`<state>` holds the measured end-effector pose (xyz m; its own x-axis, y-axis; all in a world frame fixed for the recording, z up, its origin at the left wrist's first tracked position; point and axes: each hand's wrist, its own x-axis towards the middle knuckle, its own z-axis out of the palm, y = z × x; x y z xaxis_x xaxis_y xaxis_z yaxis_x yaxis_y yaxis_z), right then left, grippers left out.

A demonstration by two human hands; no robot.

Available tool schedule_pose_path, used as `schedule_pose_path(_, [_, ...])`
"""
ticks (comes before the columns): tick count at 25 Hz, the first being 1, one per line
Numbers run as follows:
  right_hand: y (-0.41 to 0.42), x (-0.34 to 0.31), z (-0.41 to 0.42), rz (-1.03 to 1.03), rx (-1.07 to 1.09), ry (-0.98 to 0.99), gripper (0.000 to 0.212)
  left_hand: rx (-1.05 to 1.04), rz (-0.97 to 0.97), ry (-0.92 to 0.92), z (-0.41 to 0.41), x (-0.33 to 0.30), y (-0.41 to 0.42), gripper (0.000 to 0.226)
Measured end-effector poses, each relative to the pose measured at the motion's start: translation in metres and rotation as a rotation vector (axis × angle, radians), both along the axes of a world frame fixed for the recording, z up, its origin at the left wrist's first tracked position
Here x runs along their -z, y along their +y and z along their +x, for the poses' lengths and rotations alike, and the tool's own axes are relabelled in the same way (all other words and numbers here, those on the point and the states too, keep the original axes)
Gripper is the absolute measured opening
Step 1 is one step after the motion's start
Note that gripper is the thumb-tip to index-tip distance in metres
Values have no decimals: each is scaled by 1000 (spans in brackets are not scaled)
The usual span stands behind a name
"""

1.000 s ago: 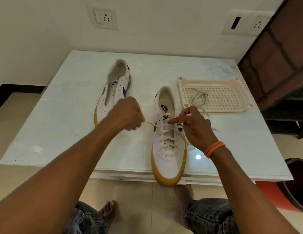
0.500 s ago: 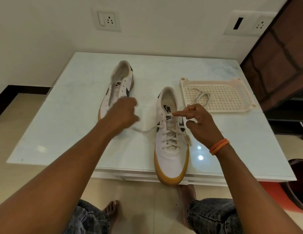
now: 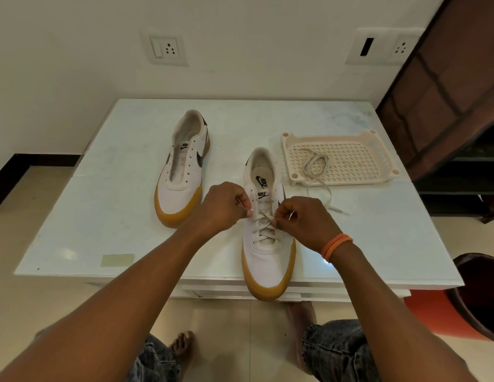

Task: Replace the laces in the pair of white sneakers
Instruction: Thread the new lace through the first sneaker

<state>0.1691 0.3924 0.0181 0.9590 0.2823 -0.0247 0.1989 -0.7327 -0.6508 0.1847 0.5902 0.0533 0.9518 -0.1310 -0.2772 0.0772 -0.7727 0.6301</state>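
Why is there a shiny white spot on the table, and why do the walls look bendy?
Head view: the bright spot near the right hand is a lamp reflected in the glossy table; the wide lens bends the wall and sockets near the edges; the near shoe, tray and loose lace look sharp, with soft shadows.

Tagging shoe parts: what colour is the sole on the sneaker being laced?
Tan, gum-coloured, under a white upper; the sneaker shows it in the head view.
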Motion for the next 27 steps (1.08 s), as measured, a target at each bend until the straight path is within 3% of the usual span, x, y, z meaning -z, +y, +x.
schedule_pose_path(3, [-2,-6,-3,163,79,149,15,11,67,-67,-4,-6,-3,10])
schedule_pose_path(7, [-4,-13,-24,791,420,707,14,-61,116,-99,-12,-1,-7,11])
schedule_pose_path(9, [-10,-14,-35,1015,585,777,13,-85,134,-106,-16,1,-10,7])
schedule_pose_path(11, [-18,-21,-46,1129,658,726,10,-75,165,-126,-22,-1,-10,4])
schedule_pose_path(13, [-22,-26,-58,1032,680,594,7,-80,154,-136,-24,-4,-6,4])
schedule_pose_path(16, [-21,-24,-61,679,666,304,17,-99,141,-161,-22,-1,-2,11])
schedule_pose_path(19, [-23,-22,-41,595,669,209,8,-61,162,-153,-23,6,-2,11])
schedule_pose_path(22, [-32,-14,-25,593,655,338,9,-10,138,-135,-23,9,3,12])
schedule_pose_path(27, [-37,-6,-16,893,661,707,13,-14,144,-119,-10,1,5,11])
